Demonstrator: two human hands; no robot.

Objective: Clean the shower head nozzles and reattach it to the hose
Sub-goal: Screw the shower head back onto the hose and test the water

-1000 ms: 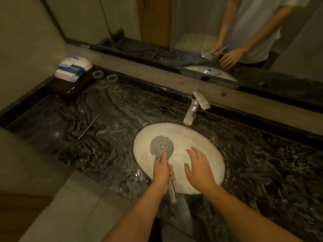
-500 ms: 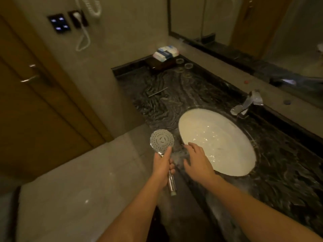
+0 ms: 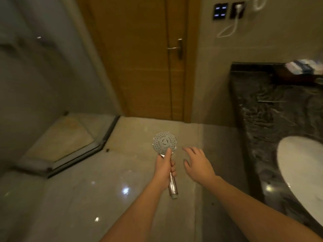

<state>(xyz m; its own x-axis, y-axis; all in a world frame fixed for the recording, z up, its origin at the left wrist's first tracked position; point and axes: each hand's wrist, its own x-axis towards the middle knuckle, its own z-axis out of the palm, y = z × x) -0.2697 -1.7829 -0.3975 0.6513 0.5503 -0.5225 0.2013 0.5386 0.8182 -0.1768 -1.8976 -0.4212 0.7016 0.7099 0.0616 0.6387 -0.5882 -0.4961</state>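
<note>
The left hand (image 3: 164,169) is clenched around the chrome handle of the shower head (image 3: 164,143), held above the pale floor (image 3: 87,198); its round dotted nozzle face points up at the camera, and the handle's end hangs bare. Just beside it, the right hand (image 3: 198,164) hovers empty with fingers spread; the white sink (image 3: 300,172) lies far right.

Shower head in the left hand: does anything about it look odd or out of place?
Yes. The shower head is detached: the bottom end of its handle is bare, with no hose in view. The left hand grips the handle, over the floor rather than the sink. The right hand is open and empty. No damage shows.
</note>
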